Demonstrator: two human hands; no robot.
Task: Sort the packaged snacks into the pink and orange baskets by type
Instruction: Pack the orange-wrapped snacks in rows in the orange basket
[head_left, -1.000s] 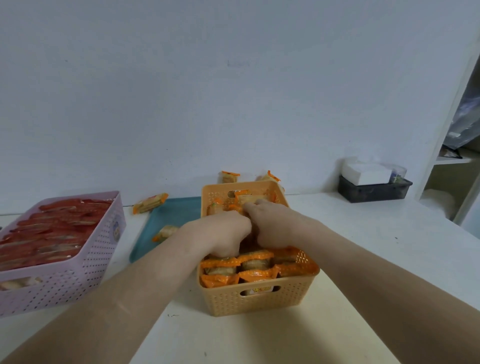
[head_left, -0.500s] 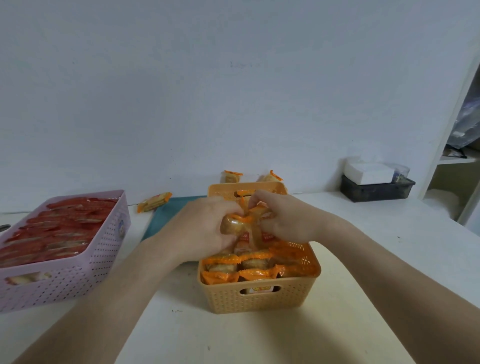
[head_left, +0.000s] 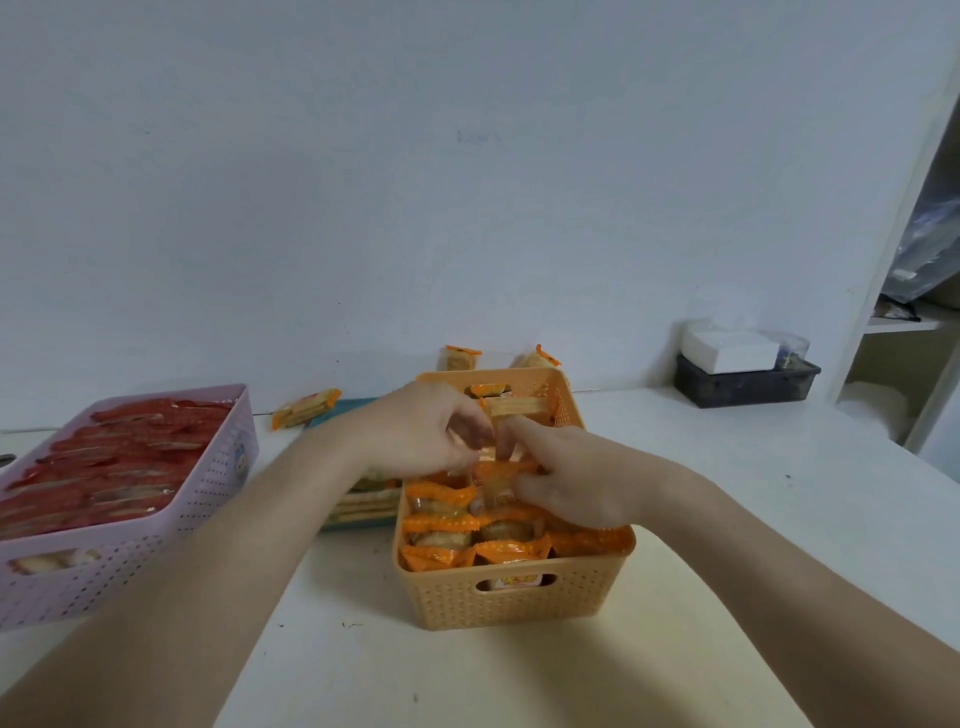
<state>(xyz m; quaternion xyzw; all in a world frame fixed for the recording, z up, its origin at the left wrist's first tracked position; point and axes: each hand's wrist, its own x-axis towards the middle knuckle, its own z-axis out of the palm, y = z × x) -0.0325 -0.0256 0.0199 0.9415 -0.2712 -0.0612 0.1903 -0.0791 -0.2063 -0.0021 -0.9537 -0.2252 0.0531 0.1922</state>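
Both hands lowered into orange basket (head_left: 511, 597), left hand (head_left: 421, 434) and right hand (head_left: 566, 475) pinching one packet (head_left: 493, 470), white table (head_left: 727, 493), pale wall.

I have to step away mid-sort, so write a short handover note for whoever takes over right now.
Left hand and right hand: both over the orange basket, pinching one orange-wrapped snack between them.
Orange basket: nearly full of orange packs.
Pink basket: full of red packs.
Left to do: seat the held pack, then sort the loose packs, one near the teal tray, two behind the orange basket, and some on the tray.
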